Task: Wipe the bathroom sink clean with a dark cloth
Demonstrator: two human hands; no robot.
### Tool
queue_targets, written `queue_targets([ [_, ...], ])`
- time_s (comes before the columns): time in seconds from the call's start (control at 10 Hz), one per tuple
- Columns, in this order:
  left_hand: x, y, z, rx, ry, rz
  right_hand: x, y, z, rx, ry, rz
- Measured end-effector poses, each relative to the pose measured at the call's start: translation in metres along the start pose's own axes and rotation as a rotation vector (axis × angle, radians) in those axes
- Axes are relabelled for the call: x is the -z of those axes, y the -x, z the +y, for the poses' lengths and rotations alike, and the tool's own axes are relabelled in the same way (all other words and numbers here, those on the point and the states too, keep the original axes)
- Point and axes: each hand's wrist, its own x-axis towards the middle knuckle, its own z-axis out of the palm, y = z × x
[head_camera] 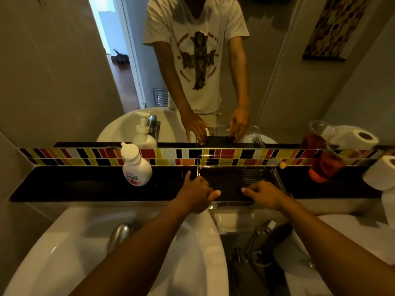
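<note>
Two hands: both reach forward over the basin to the dark ledge under the mirror.
Left hand: fingers curled on the left edge of a clear plastic rectangular tray, thumb stretched toward the middle. It looks like it is gripping the tray edge, maybe the cloth too, honestly hard to say.
Right hand: same deal on the other side, knuckles bent, thumb pointing inward, pinching at the tray's near right part.
Dark cloth: a flat blackish rectangle lying inside the tray, between the two hands. It blends with the shelf, so its edges are fuzzy.
Ledge: a long black glossy shelf running the full width, with a strip of red, yellow, black and white mosaic tiles behind it.
Wire bit: a thin metal rack sits in the right part of the tray.
Soap: a white pump bottle with a pink label stands on the shelf, just left of the left hand.
Right side: a clear plastic cup with reddish contents, then white toilet paper rolls at the far end.
Sink: a white ceramic round basin below the arms, with a chrome tap at its back edge.
Mirror: shows a person in a white printed T-shirt with both hands at the tray.
</note>
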Motion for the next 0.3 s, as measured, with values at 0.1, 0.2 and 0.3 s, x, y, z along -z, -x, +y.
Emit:
queue_targets([
  [0.1, 0.003, 0.002, 0.004, 0.018, -0.050, -0.021, 0.002, 0.003, -0.002, 0.015, -0.027, 0.008],
  [0.2, 0.009, 0.008, 0.006, 0.040, -0.051, 0.078, 0.005, 0.009, -0.006, 0.057, -0.051, 0.114],
  [0.3, 0.017, 0.012, 0.005, 0.056, -0.099, 0.192, 0.005, 0.014, -0.017, 0.125, -0.092, 0.215],
])
